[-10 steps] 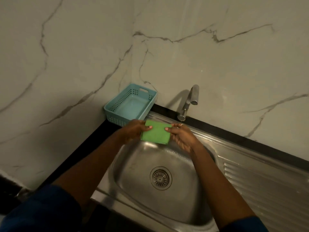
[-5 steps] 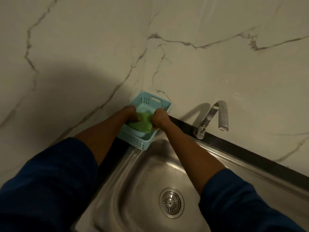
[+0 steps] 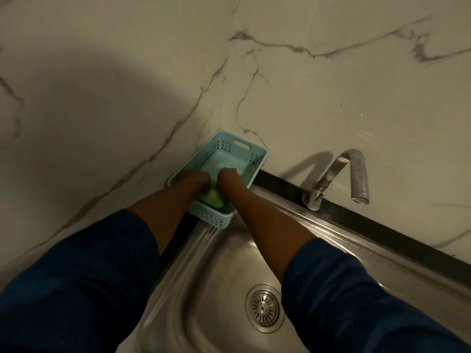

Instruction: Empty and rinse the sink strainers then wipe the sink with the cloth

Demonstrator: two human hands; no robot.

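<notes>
Curled fingers of the left hand [image 3: 197, 178] and right hand [image 3: 228, 175] clamp a crumpled green cloth [image 3: 213, 200] inside a pale blue perforated plastic basket [image 3: 254, 149]
The cloth looks light, soft and probably damp, best gathered in a bunch rather than pinched at a corner; the basket sits at the corner of the stainless steel sink [image 3: 216, 263], whose round metal strainer [image 3: 263, 308] sits in the drain

One camera (wide-angle) sits on the person's head, facing forward and steeply down. It looks from close above the sink [image 3: 216, 289] toward the marble wall [image 3: 331, 98].
</notes>
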